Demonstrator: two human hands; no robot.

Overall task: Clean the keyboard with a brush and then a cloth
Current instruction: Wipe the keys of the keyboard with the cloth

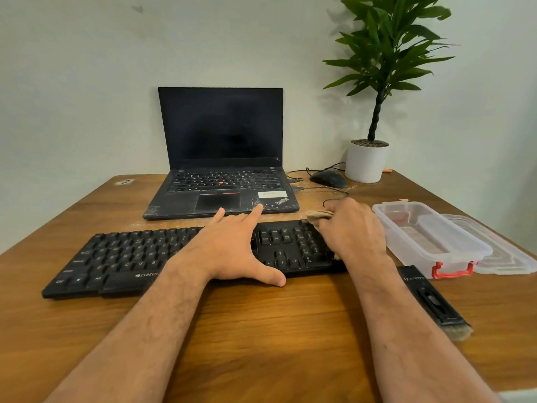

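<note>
Keyboard (122, 257), black and wide, lies across the middle of the frame on a wooden table (261, 330), its long side running slightly upward toward the right. Over its centre the left hand (232, 251) rests flat, palm down, fingers straight and spread wide, the thumb reaching down past the near edge of the keys. At the right end of the keys, the right hand (351, 231) grips a small tan cloth (319, 216) with curled fingers; the cloth shows above the knuckles and a bit of it peeks out under the wrist, pressed onto the number keys. In the lower right of the frame a black brush (436, 303) lies on the wood, its pale bristles pointing toward the bottom right corner, apart from both hands. Just above it sits a clear plastic box (430, 239) with a red latch, and its lid (505, 257) lies beside it at the right edge. Behind the keys, in the centre, an open laptop (220, 158) stands with a dark screen. To its right are a black mouse (328, 178) with its cable and a potted plant (377, 112) in a white pot, in the upper right.
</note>
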